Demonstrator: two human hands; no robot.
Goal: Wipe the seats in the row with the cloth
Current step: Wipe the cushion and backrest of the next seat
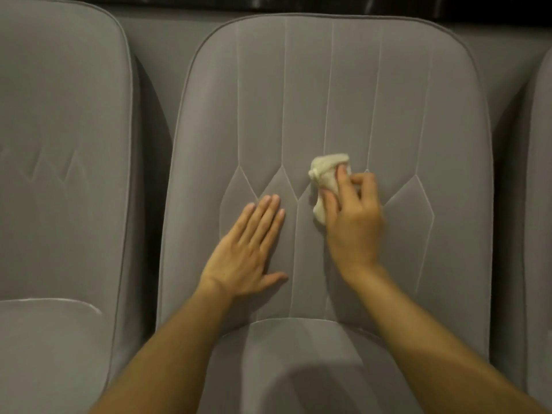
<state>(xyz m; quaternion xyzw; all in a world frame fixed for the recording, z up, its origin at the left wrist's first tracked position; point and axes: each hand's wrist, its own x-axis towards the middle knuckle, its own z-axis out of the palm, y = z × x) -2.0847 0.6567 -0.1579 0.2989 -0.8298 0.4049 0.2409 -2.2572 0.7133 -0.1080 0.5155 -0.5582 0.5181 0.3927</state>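
Observation:
A grey upholstered seat fills the middle of the view, its stitched backrest [328, 94] upright above the seat cushion [298, 354]. My right hand [352, 222] grips a crumpled cream cloth [324, 171] and holds it against the backrest near its centre. My left hand [248, 249] lies flat on the backrest to the left of the cloth, fingers straight and together, thumb spread out.
A matching grey seat [59, 144] stands to the left, with a dark gap between the two. The edge of a third seat [540, 204] shows at the far right. A dark band [358, 3] runs behind the seat tops.

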